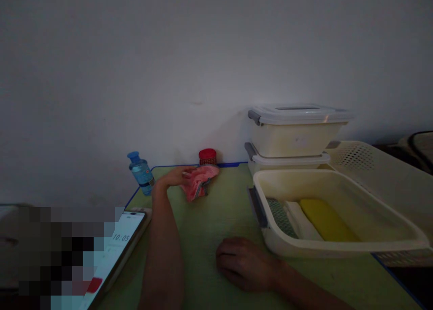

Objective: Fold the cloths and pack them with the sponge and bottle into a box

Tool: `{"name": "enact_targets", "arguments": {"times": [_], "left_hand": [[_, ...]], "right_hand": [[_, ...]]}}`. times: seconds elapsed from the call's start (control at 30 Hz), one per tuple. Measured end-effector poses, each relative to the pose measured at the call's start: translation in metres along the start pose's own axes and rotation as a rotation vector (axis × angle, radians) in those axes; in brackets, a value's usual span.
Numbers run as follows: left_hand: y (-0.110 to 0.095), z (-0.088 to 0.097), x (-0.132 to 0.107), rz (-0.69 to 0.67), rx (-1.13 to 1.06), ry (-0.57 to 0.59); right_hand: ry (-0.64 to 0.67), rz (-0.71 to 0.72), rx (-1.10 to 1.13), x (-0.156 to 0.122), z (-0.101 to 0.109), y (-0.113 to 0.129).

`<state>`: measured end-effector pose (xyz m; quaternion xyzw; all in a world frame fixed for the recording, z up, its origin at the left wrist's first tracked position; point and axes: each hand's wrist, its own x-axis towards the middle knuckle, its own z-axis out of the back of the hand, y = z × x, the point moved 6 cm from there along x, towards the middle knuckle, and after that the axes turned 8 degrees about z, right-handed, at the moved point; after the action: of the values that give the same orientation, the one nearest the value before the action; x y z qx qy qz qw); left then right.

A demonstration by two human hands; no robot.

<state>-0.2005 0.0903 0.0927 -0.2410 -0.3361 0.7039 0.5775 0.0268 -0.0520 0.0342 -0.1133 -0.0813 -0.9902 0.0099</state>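
Note:
My left hand reaches to the far side of the table, its fingers closed on the edge of a crumpled pink cloth with a dark patterned trim. The cloth lies partly bunched on the green tabletop. Closer to me, my right hand rests on the table with its fingers curled in and nothing visible in them. To its right stands an uncovered cream bin with a grey handle. Inside are a green patterned folded cloth, a white one and a yellow one.
Behind the bin, lidded boxes are stacked by the wall. A cream perforated basket stands at the right. A red-lidded container is behind the pink cloth. A blue bottle and a phone are at the left.

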Motion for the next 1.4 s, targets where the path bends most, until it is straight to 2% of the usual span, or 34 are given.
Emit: {"name": "enact_targets", "arguments": {"times": [0.07,0.17,0.23,0.33,0.37,0.43,0.5,0.63,0.87,0.97,1.1,1.4], "left_hand": [[-0.004,0.013,0.000,-0.028,-0.053,-0.051],[-0.009,0.046,-0.005,-0.060,-0.109,-0.266],[-0.009,0.071,-0.015,-0.070,-0.137,-0.535],[-0.002,0.098,-0.044,-0.047,-0.134,-1.050],[0.001,0.101,-0.052,-0.031,-0.109,-1.169],[0.008,0.100,-0.060,0.023,-0.052,-1.270],[0.021,0.095,-0.058,0.143,-0.038,-1.263],[0.053,0.076,-0.043,0.460,-0.112,-1.091],[0.081,0.038,-0.026,0.666,-0.160,-0.910],[0.084,0.022,-0.017,0.684,-0.159,-0.821],[0.083,0.007,-0.006,0.644,-0.154,-0.741],[0.083,-0.013,0.003,0.540,-0.137,-0.695]], "right_hand": [[-0.007,-0.006,0.023,-0.001,0.000,-0.001],[0.000,-0.003,0.027,-0.001,-0.001,-0.001],[0.010,-0.001,0.021,-0.001,-0.001,-0.002],[0.015,-0.008,0.027,-0.001,0.000,-0.002],[0.017,-0.008,0.031,-0.001,0.000,-0.001],[0.023,-0.007,0.031,-0.001,0.001,-0.001],[0.022,-0.007,0.022,-0.001,0.001,0.000],[0.013,0.004,-0.004,-0.001,0.001,-0.001],[0.015,0.019,0.008,0.000,0.001,0.000],[0.011,0.010,0.016,0.000,0.003,-0.001],[0.004,0.009,0.024,0.000,0.002,-0.001],[0.003,-0.003,0.061,-0.001,0.001,-0.003]]}}
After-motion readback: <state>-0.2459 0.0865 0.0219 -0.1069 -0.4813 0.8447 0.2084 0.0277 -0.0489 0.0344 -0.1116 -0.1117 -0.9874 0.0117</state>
